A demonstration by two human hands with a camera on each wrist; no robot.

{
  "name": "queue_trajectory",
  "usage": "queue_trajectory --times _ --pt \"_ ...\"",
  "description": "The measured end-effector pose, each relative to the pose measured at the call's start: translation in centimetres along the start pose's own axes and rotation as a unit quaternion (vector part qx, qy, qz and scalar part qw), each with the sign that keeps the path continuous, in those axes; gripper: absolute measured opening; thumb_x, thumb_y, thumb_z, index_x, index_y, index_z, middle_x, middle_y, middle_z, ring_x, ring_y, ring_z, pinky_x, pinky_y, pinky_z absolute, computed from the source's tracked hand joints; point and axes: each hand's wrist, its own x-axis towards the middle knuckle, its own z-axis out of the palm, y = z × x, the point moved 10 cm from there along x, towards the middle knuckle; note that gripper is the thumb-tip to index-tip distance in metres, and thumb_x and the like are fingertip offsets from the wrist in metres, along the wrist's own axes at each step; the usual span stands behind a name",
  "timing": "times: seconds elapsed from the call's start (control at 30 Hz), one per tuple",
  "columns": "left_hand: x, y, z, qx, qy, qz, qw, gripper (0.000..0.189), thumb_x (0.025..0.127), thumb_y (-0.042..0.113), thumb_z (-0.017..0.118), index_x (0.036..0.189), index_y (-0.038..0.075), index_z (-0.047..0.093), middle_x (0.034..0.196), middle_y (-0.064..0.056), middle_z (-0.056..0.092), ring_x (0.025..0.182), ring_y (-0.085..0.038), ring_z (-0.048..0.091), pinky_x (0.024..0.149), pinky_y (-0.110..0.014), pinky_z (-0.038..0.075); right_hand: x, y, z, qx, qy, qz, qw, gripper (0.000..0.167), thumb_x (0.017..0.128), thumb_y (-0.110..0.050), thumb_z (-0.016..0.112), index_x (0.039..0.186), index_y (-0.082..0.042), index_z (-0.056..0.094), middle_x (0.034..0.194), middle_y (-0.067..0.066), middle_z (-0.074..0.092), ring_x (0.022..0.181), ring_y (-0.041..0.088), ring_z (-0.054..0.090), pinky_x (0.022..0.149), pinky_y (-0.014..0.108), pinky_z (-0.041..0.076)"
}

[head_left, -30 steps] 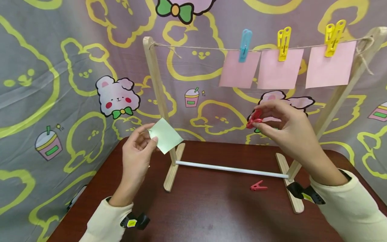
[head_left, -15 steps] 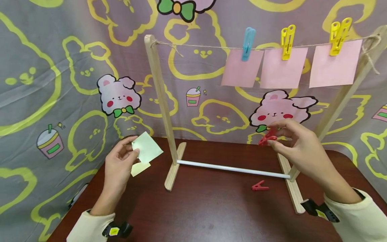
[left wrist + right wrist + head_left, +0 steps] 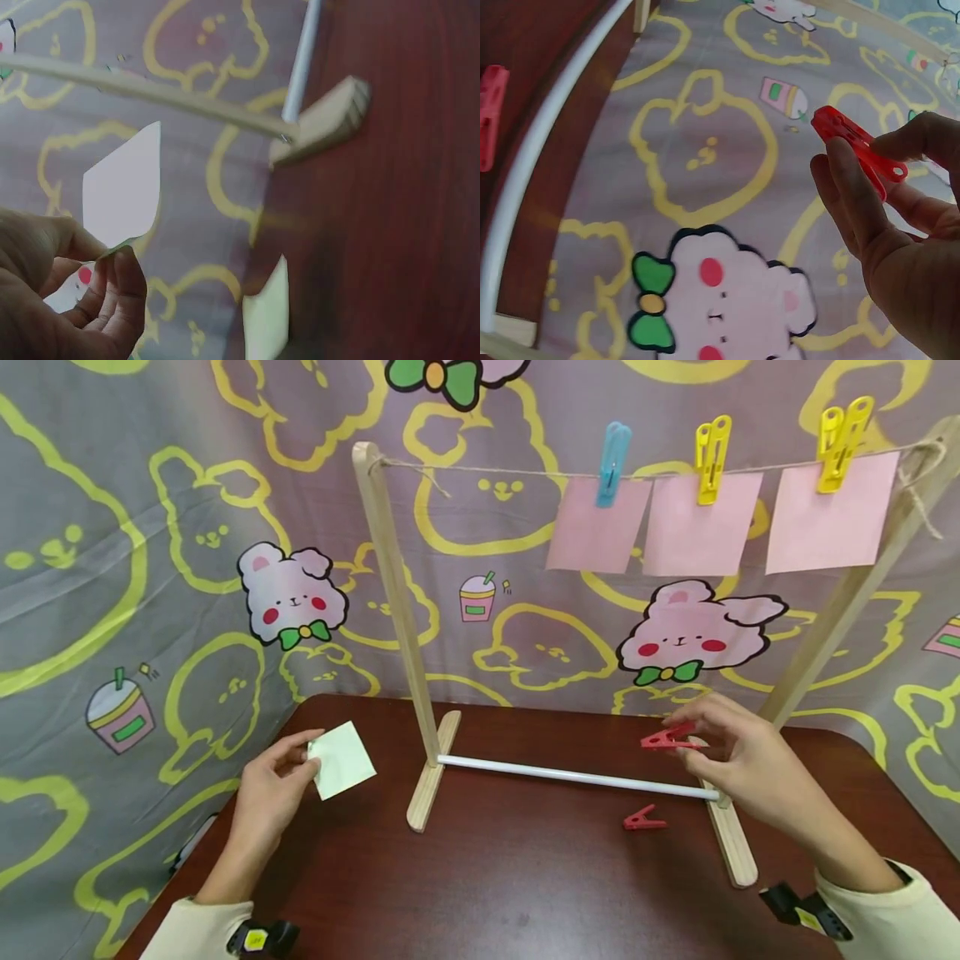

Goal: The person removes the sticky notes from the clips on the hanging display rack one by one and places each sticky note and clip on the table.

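My left hand (image 3: 267, 797) pinches a pale green paper square (image 3: 342, 762) by one edge, above the left part of the table. Thumb and fingers meet on that edge in the left wrist view, where the sheet (image 3: 124, 187) stands up from them. Low in that view lies a pale yellow paper (image 3: 268, 315), which the head view does not show now. On the right, my right hand (image 3: 742, 756) holds a red clothespin (image 3: 666, 737) between thumb and fingers, apart from the line. A second red clothespin (image 3: 643, 818) lies on the table below it.
A wooden stand with a left post (image 3: 397, 593) and a white bottom bar (image 3: 570, 777) spans the dark table (image 3: 510, 885). From its string (image 3: 480, 469) hang pink papers (image 3: 702, 527), clipped by one blue clothespin (image 3: 613, 464) and two yellow ones. A patterned cloth hangs behind.
My left hand has moved left and down with the green paper. My right hand has come down and slightly right, still holding the red clothespin, whose tip has turned to the left.
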Motion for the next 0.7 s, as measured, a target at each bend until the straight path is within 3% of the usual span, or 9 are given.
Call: queue_trajectory --times 0.27,0.4,0.53,0.57,0.63,0.7 --pt "0.5 -3.5 -1.0 0.052 -0.014 -0.045 0.9976 0.042 0.099 0.000 0.061 0.140 0.005 0.064 0.095 -0.003 0.057 0.074 -0.006 0.060 0.063 -0.026 0.061 -1.7 2.1 1.1 -0.011 -0.019 0.003 0.9998 0.041 0.079 0.014 0.075 0.107 -0.017 0.073 0.105 -0.009 0.066 0.094 -0.008 0.062 0.073 0.008 0.050" --pt "0.5 -4.8 -1.5 0.077 -0.018 -0.062 0.9949 0.042 0.099 0.002 0.061 0.141 0.007 0.064 0.096 -0.004 0.057 0.070 -0.008 0.059 0.060 -0.028 0.059 -2.2 2.8 1.6 -0.011 -0.029 0.003 0.9995 0.041 0.079 0.016 0.074 0.107 -0.014 0.072 0.106 -0.010 0.066 0.096 -0.007 0.061 0.076 0.008 0.051" --pt "0.6 -5.9 -1.8 0.090 -0.021 -0.075 0.9928 0.043 0.098 0.002 0.062 0.142 0.005 0.063 0.094 -0.003 0.059 0.066 -0.009 0.056 0.055 -0.028 0.054 -2.7 3.8 2.3 -0.017 -0.047 0.018 0.9986 0.042 0.080 0.015 0.077 0.107 -0.017 0.071 0.106 -0.008 0.065 0.097 -0.004 0.063 0.072 0.016 0.056" --pt "0.6 -6.2 -1.9 0.091 -0.023 -0.079 0.9925 0.044 0.098 0.002 0.063 0.142 0.005 0.063 0.093 -0.002 0.060 0.065 -0.009 0.055 0.054 -0.027 0.052 -2.9 4.1 2.5 -0.024 -0.050 0.024 0.9982 0.042 0.081 0.013 0.079 0.107 -0.018 0.071 0.108 -0.007 0.065 0.103 -0.005 0.061 0.072 0.017 0.056" --pt "0.6 -6.7 -2.0 0.095 -0.029 -0.084 0.9915 0.046 0.098 0.002 0.063 0.143 0.003 0.061 0.090 0.000 0.061 0.063 -0.009 0.053 0.052 -0.026 0.049 -3.2 4.5 2.9 -0.028 -0.057 0.030 0.9975 0.041 0.081 0.010 0.080 0.107 -0.020 0.070 0.111 -0.004 0.066 0.117 0.008 0.062 0.071 0.019 0.055" --pt "0.7 -7.3 -2.3 0.101 -0.035 -0.089 0.9903 0.047 0.097 0.002 0.062 0.144 0.002 0.059 0.088 0.002 0.062 0.062 -0.010 0.052 0.051 -0.026 0.047 -3.6 5.0 3.2 -0.034 -0.059 0.036 0.9970 0.041 0.081 0.008 0.082 0.106 -0.023 0.071 0.114 -0.002 0.068 0.127 0.009 0.058 0.072 0.018 0.054"
